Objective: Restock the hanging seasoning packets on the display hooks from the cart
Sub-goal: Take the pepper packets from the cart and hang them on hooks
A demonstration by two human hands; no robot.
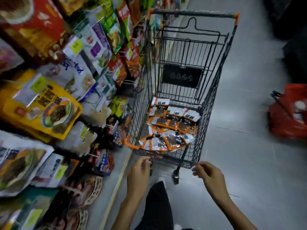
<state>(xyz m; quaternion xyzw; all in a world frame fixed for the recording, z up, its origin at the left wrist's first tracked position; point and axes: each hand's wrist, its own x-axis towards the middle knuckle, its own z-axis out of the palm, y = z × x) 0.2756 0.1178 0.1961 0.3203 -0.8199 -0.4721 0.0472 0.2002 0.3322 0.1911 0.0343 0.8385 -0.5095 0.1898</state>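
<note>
Where a grey floor (240,97) runs beside display hooks (128,81) crowded with hanging bags, one wire cart (212,97) stands in the aisle, with one red basket (289,117) on the floor to its right. About a dozen orange-and-white seasoning packets (169,127) overlap on the cart's bottom. Two hands: left hand (138,170), fingers curled at the near rim, grip not discernible; right hand (208,174), loosely curled, holding nothing.

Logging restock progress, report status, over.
Left hand, right hand empty, loosely curled, by near end of cart. Seasoning packets lying in cart. Red basket on floor, right of cart.
</note>
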